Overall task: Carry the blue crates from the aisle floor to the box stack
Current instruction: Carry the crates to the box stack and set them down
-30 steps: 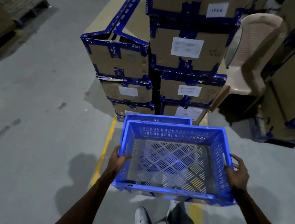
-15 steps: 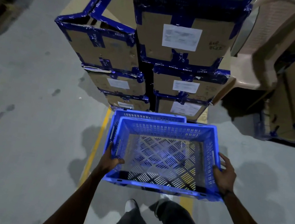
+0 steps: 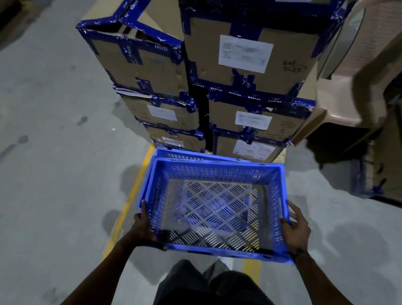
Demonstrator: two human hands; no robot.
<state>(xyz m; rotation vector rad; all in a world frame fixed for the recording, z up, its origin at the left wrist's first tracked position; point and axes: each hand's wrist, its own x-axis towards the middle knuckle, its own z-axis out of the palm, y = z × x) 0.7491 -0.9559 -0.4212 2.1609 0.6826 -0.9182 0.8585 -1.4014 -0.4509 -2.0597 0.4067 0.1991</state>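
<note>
Two blue crates, seemingly nested, between two hands, before box stack.

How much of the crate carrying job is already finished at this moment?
Done: one blue plastic crate already sits on the floor at the foot of the stacked cardboard boxes. In hand: the left hand and right hand hold a second perforated blue crate above it. Left: setting it down; other crates are not visible.
</note>
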